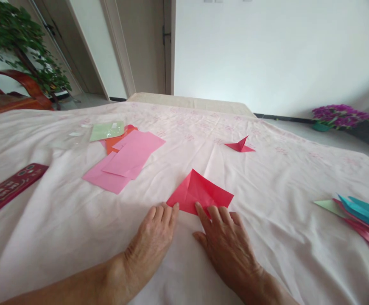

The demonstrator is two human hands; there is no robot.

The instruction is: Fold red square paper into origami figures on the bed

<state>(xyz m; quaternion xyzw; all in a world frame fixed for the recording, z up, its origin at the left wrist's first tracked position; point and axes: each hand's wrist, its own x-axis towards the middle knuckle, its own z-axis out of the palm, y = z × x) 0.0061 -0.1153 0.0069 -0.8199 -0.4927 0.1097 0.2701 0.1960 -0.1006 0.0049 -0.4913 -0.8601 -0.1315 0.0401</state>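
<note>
A folded sheet of red paper (200,190) lies on the cloth in front of me, with crease lines across it and a point at its far side. My left hand (151,237) has its fingers close together at the paper's left corner; its thumb cannot be made out clearly. Along the near edge, my right hand (225,241) rests palm down, its fingertips pressing on the paper and its thumb apart on the cloth. Farther back to the right stands a small red folded paper piece (241,146) with one point raised.
Pink paper sheets (130,156) overlap an orange sheet (113,144) and a light green packet (107,130) at left. A dark red patterned case (11,188) lies at far left. Blue, red and green folded papers (367,214) lie at right. A pale flowered cloth (76,250) covers the surface.
</note>
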